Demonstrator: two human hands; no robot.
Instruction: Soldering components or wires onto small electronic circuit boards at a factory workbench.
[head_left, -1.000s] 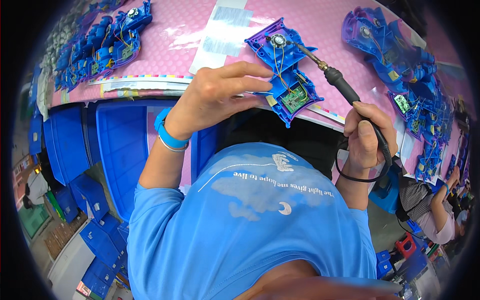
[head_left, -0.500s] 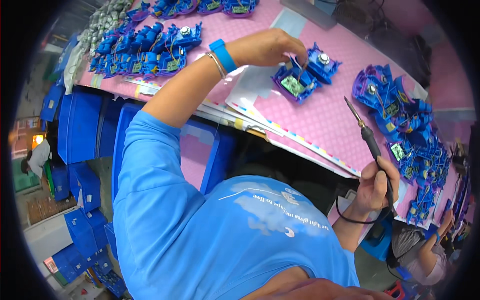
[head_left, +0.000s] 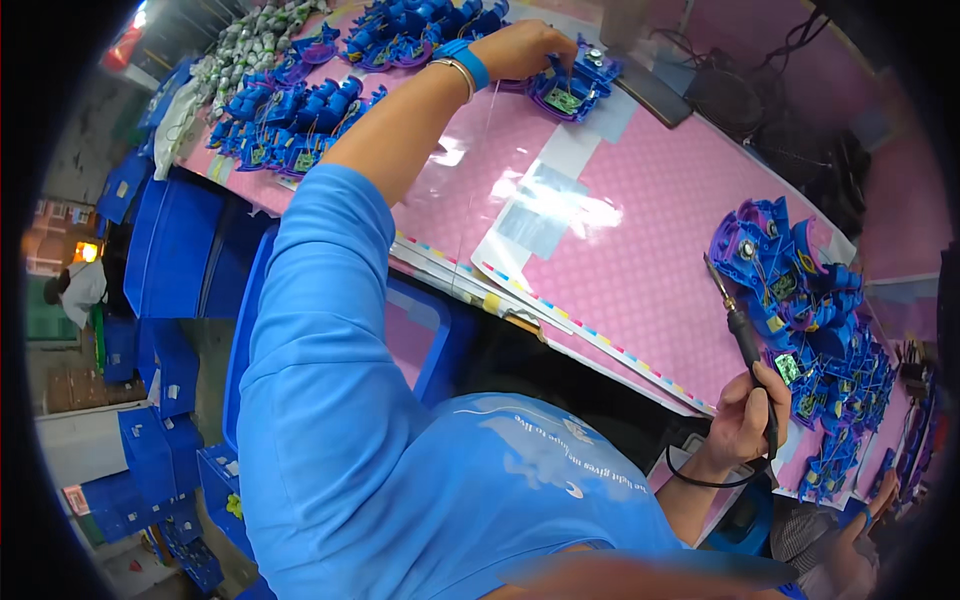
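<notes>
My left hand (head_left: 525,50) is stretched to the far side of the table, fingers closed at a blue plastic housing (head_left: 590,78). That housing has a purple rim, a green circuit board (head_left: 563,101), a round silver part and thin wires. Whether the fingertips pinch its wires or its edge is hard to make out. In my right hand (head_left: 743,418), at the near right, is a soldering iron (head_left: 744,338) with a black handle and cord. Its metal tip points up and away, close beside the blue housings on the right in this view.
Similar blue housings lie in rows at the far left (head_left: 285,115) and along the right (head_left: 790,265). A dark flat case (head_left: 655,95) and black cables sit at the back. Blue bins (head_left: 172,250) stand left of the pink table (head_left: 640,230). Another person's arm shows at lower right.
My left hand has carried the blue housing from mid-table to the far side, beside other housings. My right hand still holds the soldering iron. The view has shifted somewhat.
</notes>
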